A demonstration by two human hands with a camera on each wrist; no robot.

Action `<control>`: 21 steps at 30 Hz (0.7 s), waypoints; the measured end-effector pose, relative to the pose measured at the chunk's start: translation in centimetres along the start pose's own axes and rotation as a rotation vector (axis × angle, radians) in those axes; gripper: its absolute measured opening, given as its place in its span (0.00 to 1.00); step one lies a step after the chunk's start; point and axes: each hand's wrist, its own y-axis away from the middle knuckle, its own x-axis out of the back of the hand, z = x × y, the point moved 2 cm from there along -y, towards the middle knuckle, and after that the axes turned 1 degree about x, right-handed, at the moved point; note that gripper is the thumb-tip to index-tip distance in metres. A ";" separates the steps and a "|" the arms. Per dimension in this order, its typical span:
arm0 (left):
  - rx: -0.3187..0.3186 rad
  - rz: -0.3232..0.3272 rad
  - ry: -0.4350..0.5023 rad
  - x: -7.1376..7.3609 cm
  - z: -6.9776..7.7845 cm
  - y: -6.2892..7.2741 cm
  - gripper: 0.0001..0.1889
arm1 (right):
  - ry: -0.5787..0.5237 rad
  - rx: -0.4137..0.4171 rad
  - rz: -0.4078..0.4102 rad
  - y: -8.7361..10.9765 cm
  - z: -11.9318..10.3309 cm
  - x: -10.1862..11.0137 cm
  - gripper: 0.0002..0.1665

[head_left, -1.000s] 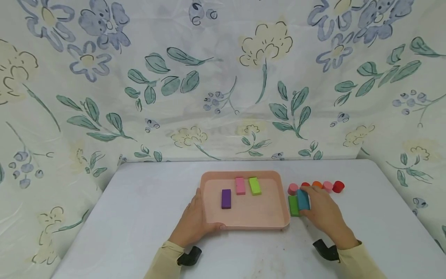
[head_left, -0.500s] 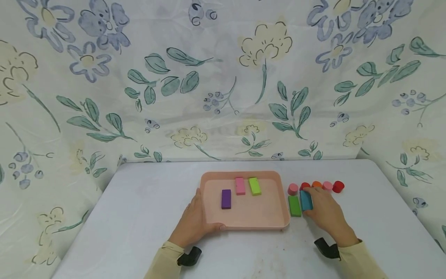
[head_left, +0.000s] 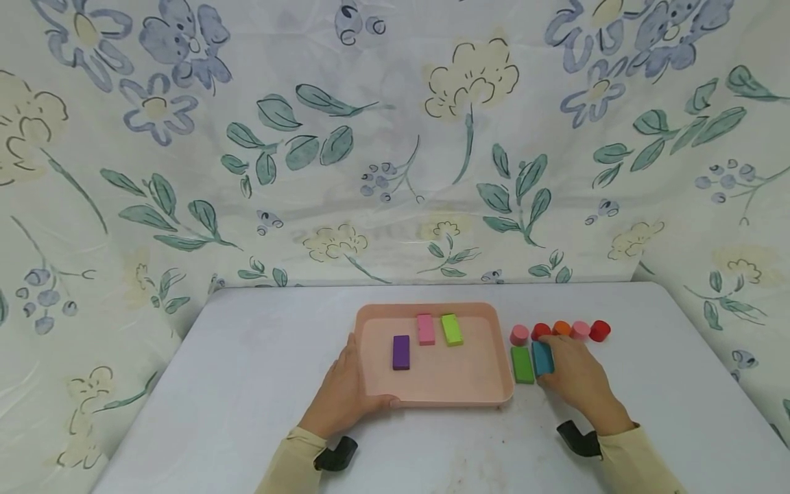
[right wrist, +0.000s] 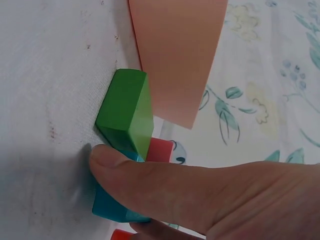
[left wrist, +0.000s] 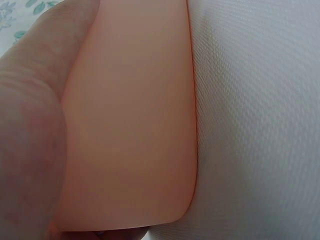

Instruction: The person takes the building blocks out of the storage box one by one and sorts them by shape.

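Note:
My right hand (head_left: 574,369) pinches a blue block (head_left: 542,359) between thumb and fingers, on the table just right of the tray. Beside it on the left lies a green block (head_left: 522,365), a narrow gap between them in the head view. My left hand (head_left: 343,390) grips the near left corner of a peach tray (head_left: 444,387), thumb along the front side, fingers along the left. Inside the tray lie a purple block (head_left: 401,353), a pink block (head_left: 426,329) and a lime block (head_left: 452,330). The left wrist view shows mostly the tray's outer wall (left wrist: 130,115).
Behind the right hand stands a row of small cylinders: a pink one (head_left: 519,335), a red one (head_left: 540,331), an orange one (head_left: 561,328), another pink one (head_left: 580,330) and another red one (head_left: 600,331). Floral cloth (head_left: 395,226) hangs behind the white table (head_left: 259,343).
My right hand has shifted slightly right with the blue block, opening a gap from the green block, and the block sits a little lower in view. The left hand and tray stay put.

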 end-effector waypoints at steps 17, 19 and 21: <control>0.009 0.007 0.023 0.0 0.1 0.1 0.75 | -0.007 -0.026 -0.049 -0.3 0.5 -0.1 0.43; 0.004 0.010 0.022 0.0 0.1 0.0 0.76 | -0.009 -0.026 -0.054 -0.3 0.5 -0.1 0.43; 0.004 0.010 0.022 0.0 0.0 0.0 0.76 | -0.010 -0.024 -0.060 -0.4 0.6 -0.1 0.43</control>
